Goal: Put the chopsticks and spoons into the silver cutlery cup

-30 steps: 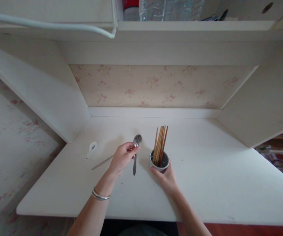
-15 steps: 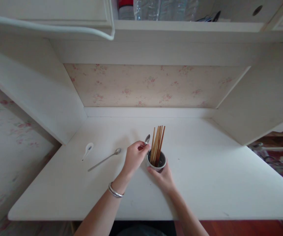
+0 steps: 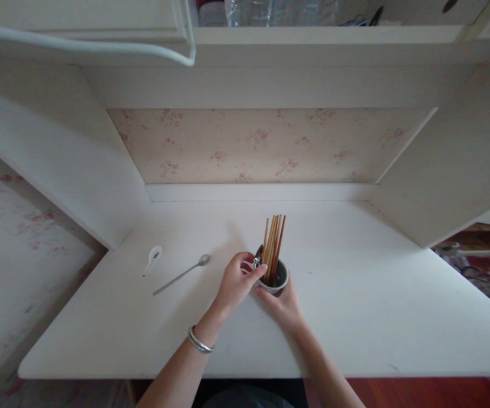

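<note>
My right hand (image 3: pixel 285 306) is wrapped round a grey cup (image 3: pixel 273 290) from its near right side. Several wooden chopsticks (image 3: pixel 274 243) stand in the cup, leaning slightly. At the cup's left rim, my left hand (image 3: pixel 237 280) pinches a small metal spoon (image 3: pixel 259 251), its bowl pointing up beside the chopsticks. The spoon's lower part is hidden by the fingers and the cup. Left of my hands, a long-handled metal spoon (image 3: pixel 181 277) lies slantwise on the table. Farther left lies a short white spoon (image 3: pixel 155 255) with a dark mark in it.
All of this is on a white desk (image 3: pixel 355 317) between two side panels. Overhead, a shelf (image 3: pixel 321 35) holds clear plastic bottles (image 3: pixel 262 12). A white cable (image 3: pixel 100 49) runs along the upper left cabinet.
My left hand has lowered the small spoon from above the cup's left side to its rim, beside the chopsticks. The right hand stays on the cup.
</note>
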Demonstrator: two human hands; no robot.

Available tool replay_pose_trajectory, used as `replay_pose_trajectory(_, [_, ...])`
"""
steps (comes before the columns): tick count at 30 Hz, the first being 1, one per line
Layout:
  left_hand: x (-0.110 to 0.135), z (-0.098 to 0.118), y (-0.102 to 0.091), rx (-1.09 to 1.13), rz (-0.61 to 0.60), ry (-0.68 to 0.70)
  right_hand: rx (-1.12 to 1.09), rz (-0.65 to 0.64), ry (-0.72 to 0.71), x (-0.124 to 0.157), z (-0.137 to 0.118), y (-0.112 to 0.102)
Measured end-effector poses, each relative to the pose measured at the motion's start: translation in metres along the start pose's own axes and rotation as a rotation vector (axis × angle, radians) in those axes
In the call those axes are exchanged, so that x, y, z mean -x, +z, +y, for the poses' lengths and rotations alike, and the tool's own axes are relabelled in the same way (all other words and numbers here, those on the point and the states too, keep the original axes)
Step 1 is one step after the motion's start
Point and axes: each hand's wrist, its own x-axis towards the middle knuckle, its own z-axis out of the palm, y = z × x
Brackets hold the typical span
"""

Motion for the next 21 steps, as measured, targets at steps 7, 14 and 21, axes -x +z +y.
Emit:
replay_pose_trajectory(7, [0.018, -0.021, 0.002, 0.183, -0.229, 0.094, -0.033, -0.045, -0.013, 0.0, 0.004, -0.001])
replay_pose_trajectory(14, [0.013, -0.038, 0.023, 0.244, -0.137, 0.105, 0.0, -0.122, -0.066, -0.001, 0.007, -0.005])
replay_pose_trajectory(21, [-0.002, -0.046, 0.011, 0.364, -0.103, 0.096, 0.314, 0.272, -0.224, 0.03, -0.038, -0.012])
